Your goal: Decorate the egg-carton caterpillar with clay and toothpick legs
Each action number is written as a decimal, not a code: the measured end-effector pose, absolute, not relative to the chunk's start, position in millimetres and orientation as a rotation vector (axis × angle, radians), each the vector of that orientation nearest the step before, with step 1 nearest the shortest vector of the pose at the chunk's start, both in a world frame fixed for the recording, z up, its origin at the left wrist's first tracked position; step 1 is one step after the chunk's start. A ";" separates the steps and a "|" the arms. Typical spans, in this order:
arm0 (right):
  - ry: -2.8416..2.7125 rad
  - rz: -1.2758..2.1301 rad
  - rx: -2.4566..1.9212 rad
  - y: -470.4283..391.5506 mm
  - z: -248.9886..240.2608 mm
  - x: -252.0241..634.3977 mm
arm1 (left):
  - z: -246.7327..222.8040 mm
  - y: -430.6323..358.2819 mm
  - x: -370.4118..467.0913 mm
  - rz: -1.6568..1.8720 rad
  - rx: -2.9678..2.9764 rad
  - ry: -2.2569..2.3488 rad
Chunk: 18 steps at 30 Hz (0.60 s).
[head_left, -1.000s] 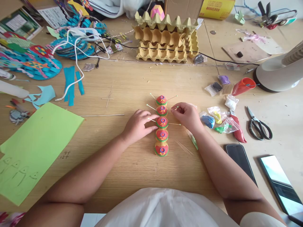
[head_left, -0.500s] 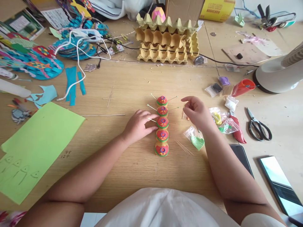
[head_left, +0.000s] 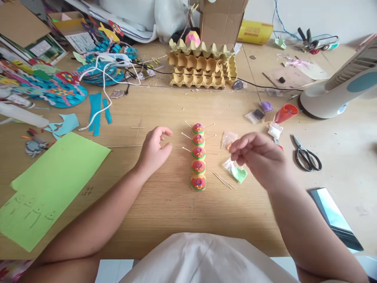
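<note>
A row of egg-carton cups (head_left: 198, 167), each topped with a red clay face edged in green, runs away from me down the middle of the table. Thin sticks tipped with pale green balls stick out sideways from the three far cups. My left hand (head_left: 154, 151) hovers left of the row, thumb and fingers apart, holding nothing. To the right, my right hand (head_left: 259, 157) is raised with its fingers curled together; whatever they may hold is hidden. Near it lie a bag of green clay (head_left: 239, 175), a small clear bag (head_left: 229, 138) and several toothpicks (head_left: 223, 180).
Green paper (head_left: 67, 173) covers the left side. Egg cartons (head_left: 200, 80) are stacked at the back. Right of me are scissors (head_left: 308, 155), a red cup (head_left: 287, 114), a white fan (head_left: 326, 96) and a phone (head_left: 335, 216). A white cable (head_left: 104, 90) trails at left.
My left hand has let go of the row of cups and drawn away to the left. My right hand has moved right and its fingers have curled in. The camera view has shifted slightly.
</note>
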State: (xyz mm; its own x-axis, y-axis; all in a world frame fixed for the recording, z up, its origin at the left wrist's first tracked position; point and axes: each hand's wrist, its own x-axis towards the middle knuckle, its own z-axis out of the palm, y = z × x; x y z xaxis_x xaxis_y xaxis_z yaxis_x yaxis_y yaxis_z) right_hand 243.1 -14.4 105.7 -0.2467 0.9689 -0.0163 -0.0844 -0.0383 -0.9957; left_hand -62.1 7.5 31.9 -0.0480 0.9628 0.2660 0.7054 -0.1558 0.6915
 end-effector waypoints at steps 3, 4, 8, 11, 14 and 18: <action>-1.212 1.703 -1.081 -49.5 91.0 235.3 | 58.0 -22.8 -54.7 1.000 2.022 1.644; -1.153 1.803 -1.076 -59.9 85.3 231.0 | 66.2 -36.4 -49.5 1.013 2.095 1.581; -0.956 2.092 -1.062 -87.2 64.3 212.1 | 81.5 -88.0 -23.2 0.897 2.390 1.245; -0.957 2.093 -0.999 -93.6 52.4 202.6 | 73.5 -108.9 -7.8 0.910 2.541 1.230; -0.984 2.046 -0.948 -95.8 44.1 196.9 | 59.6 -113.6 -0.3 0.921 2.610 1.303; -1.002 2.032 -0.899 -99.9 38.9 192.3 | 47.7 -111.4 2.5 1.023 2.591 1.358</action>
